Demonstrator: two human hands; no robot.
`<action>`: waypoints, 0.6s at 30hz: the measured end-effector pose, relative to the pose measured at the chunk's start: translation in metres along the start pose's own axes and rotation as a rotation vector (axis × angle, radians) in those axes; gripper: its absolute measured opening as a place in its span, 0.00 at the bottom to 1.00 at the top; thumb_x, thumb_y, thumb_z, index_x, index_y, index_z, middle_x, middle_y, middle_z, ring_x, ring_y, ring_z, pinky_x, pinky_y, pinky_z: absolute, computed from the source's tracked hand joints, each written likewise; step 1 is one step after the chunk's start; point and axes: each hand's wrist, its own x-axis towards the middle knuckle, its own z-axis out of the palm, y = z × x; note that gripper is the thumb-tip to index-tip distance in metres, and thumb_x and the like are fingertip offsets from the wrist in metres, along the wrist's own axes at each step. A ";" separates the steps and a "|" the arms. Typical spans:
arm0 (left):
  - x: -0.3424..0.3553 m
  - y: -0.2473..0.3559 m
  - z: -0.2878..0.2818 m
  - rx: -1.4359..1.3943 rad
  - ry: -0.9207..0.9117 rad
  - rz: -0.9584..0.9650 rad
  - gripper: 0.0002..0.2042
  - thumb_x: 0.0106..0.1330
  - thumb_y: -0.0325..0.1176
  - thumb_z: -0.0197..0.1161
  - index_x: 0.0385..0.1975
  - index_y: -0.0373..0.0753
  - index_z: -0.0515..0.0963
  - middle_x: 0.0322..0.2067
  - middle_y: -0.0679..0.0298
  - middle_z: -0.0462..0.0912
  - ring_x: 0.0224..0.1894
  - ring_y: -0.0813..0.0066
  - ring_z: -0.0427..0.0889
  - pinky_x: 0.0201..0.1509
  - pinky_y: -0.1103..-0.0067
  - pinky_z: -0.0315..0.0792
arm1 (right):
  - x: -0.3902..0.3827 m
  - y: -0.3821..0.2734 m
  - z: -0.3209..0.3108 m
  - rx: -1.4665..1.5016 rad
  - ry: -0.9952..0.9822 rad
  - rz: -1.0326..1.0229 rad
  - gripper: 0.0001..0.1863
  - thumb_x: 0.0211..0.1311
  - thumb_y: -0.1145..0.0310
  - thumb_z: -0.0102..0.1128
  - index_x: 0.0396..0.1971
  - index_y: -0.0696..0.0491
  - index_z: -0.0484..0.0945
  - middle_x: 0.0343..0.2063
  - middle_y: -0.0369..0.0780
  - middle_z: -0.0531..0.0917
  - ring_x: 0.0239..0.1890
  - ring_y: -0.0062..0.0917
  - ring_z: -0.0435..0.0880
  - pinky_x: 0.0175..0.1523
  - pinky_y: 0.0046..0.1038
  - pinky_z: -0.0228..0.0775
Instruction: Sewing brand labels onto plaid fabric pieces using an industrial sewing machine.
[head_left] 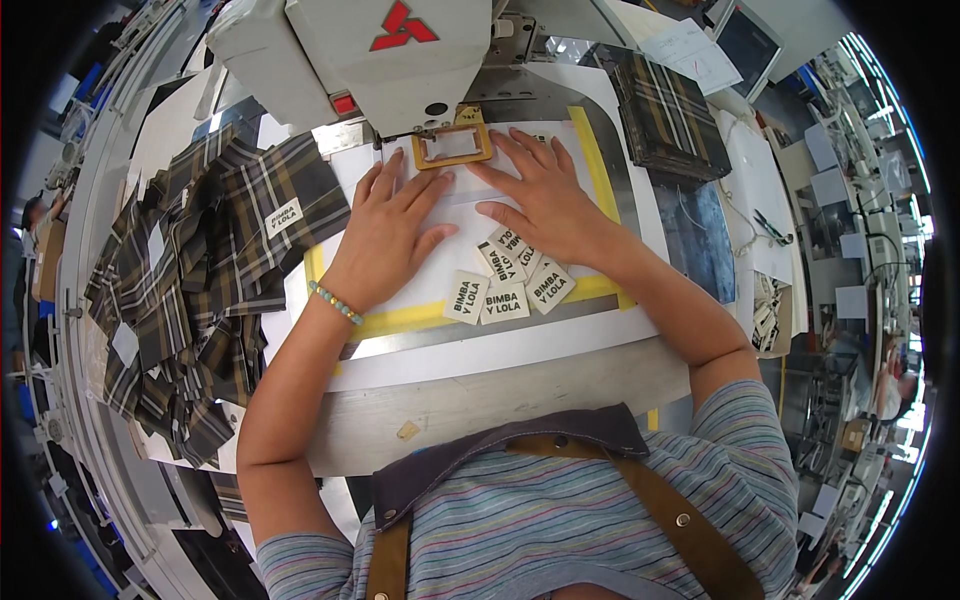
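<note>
Here, orange frame: this small rectangle [452,165] sits beneath the machine head [400,75], ahead of your hands; its long axis runs mostly left to right, the right end slightly farther from you.
Left hand: yours [392,235] lies palm down over the white sheet [415,285], its fingers pointing away from you and toward the frame, moderately spread, the thumb set wide to the right; nothing shows in its grasp.
Right hand: yours [548,185] is also palm down, its fingers fanned wide and angled away and leftward, the thumb apart, nothing gripped.
Fingertips at frame: both index fingers end by its near edge; you cannot tell from this view whether they touch it.
Printed labels: a loose, overlapping pile [505,302] lies near your right wrist, the pieces turned at different angles; the leftmost has its long axis running away from you.
Yellow tape: strips [597,165] border the sheet.
Checked fabric: a rumpled heap [225,300] lies to your left, and a neat stack [675,125] sits beyond your right hand.
</note>
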 end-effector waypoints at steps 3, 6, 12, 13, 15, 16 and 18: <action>0.002 0.002 0.002 -0.002 -0.007 -0.004 0.32 0.77 0.50 0.62 0.77 0.44 0.69 0.73 0.56 0.74 0.82 0.42 0.56 0.84 0.49 0.47 | 0.000 -0.002 0.001 0.001 0.013 0.001 0.30 0.80 0.45 0.54 0.73 0.44 0.75 0.76 0.52 0.65 0.81 0.51 0.56 0.79 0.67 0.44; 0.003 0.003 0.004 -0.008 -0.009 -0.001 0.34 0.77 0.53 0.60 0.78 0.44 0.67 0.75 0.56 0.71 0.83 0.41 0.52 0.85 0.48 0.44 | 0.000 -0.002 0.001 -0.001 0.014 0.006 0.30 0.80 0.45 0.54 0.73 0.44 0.75 0.76 0.52 0.65 0.81 0.51 0.56 0.79 0.67 0.44; 0.007 0.000 0.008 -0.022 -0.035 -0.007 0.35 0.77 0.56 0.58 0.77 0.41 0.68 0.76 0.56 0.69 0.83 0.42 0.53 0.84 0.48 0.44 | 0.002 -0.005 0.000 0.018 0.025 0.008 0.29 0.80 0.45 0.55 0.72 0.44 0.76 0.76 0.51 0.65 0.81 0.50 0.56 0.79 0.69 0.43; 0.008 -0.001 0.008 -0.034 -0.035 -0.027 0.35 0.77 0.57 0.59 0.75 0.40 0.69 0.76 0.56 0.70 0.82 0.42 0.55 0.84 0.47 0.45 | 0.002 -0.006 -0.002 0.053 0.034 0.002 0.28 0.80 0.45 0.55 0.71 0.45 0.77 0.76 0.50 0.66 0.81 0.49 0.56 0.78 0.70 0.42; 0.008 -0.002 0.008 -0.049 -0.032 0.001 0.35 0.77 0.57 0.59 0.75 0.39 0.69 0.76 0.56 0.69 0.82 0.43 0.55 0.84 0.47 0.45 | 0.006 -0.001 -0.012 -0.024 0.073 -0.032 0.27 0.79 0.46 0.56 0.67 0.46 0.81 0.71 0.48 0.72 0.77 0.47 0.64 0.77 0.64 0.51; 0.008 -0.002 0.008 -0.046 -0.018 -0.006 0.35 0.77 0.57 0.59 0.75 0.39 0.69 0.77 0.56 0.69 0.82 0.44 0.56 0.84 0.47 0.45 | 0.005 0.004 -0.021 -0.072 0.067 -0.054 0.26 0.78 0.46 0.58 0.63 0.48 0.84 0.67 0.47 0.79 0.73 0.45 0.72 0.75 0.59 0.60; 0.006 -0.001 0.009 -0.015 -0.039 -0.001 0.35 0.77 0.56 0.58 0.77 0.41 0.66 0.78 0.57 0.67 0.82 0.45 0.55 0.84 0.49 0.44 | 0.002 0.020 -0.049 0.014 0.055 0.039 0.24 0.77 0.47 0.59 0.58 0.49 0.86 0.61 0.45 0.83 0.66 0.43 0.78 0.70 0.52 0.68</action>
